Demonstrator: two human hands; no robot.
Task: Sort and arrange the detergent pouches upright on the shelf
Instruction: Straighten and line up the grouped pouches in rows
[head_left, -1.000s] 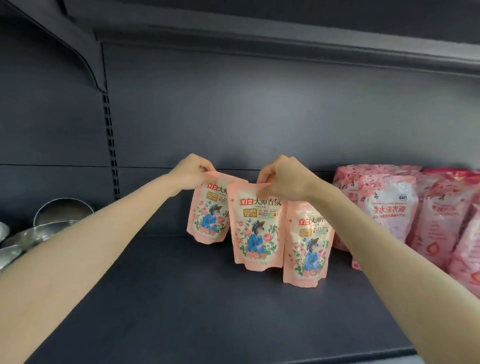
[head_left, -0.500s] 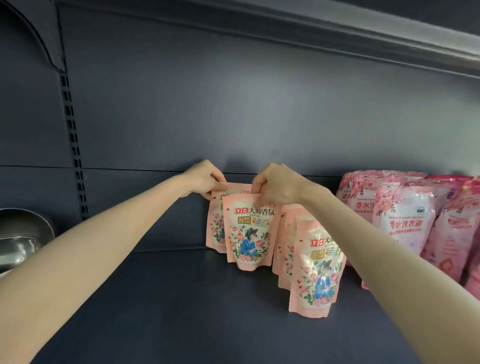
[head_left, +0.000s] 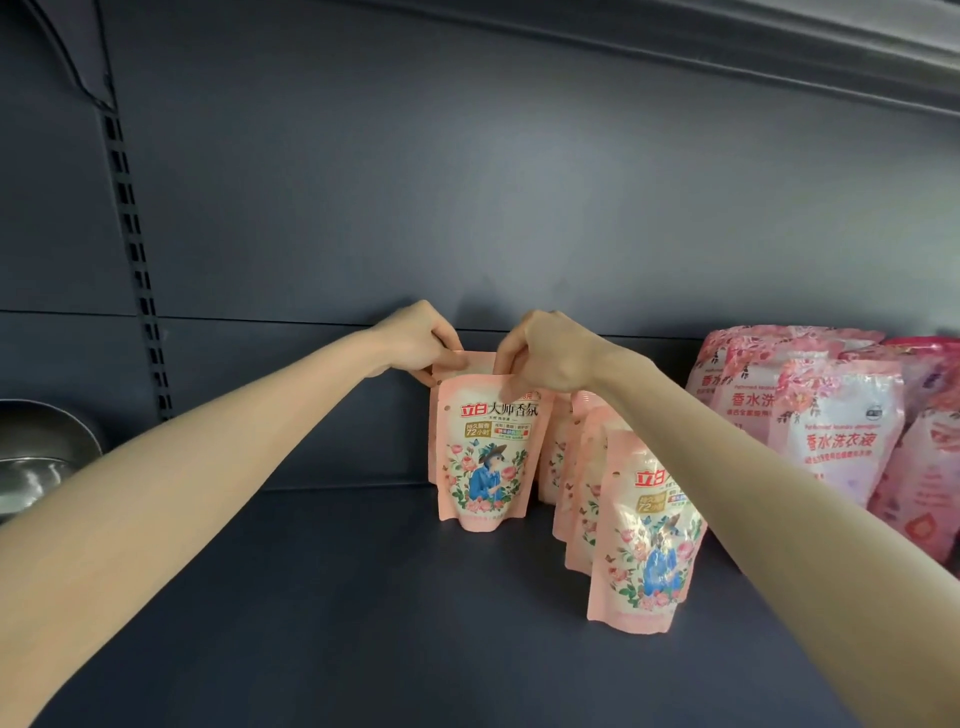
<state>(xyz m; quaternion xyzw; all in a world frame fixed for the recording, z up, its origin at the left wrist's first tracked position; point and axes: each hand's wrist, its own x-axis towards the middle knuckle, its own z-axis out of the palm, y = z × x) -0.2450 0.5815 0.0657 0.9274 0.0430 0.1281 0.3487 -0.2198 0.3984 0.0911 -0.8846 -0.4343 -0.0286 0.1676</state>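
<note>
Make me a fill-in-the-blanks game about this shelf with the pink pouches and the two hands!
1. The left hand and the right hand pinch the pouches by their ___ edges.
2. The figure printed on each pouch wears a ___ coat.
3. The bigger pink bags stand on the ___ side of the shelf.
4. The metal bowls sit on the ___ side.
Missing words: top, blue, right, left.

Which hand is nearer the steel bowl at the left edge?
Left. The left hand pinches the rear pouch, well right of the steel bowl; the right hand is farther right, pinching the front pouch.
</note>
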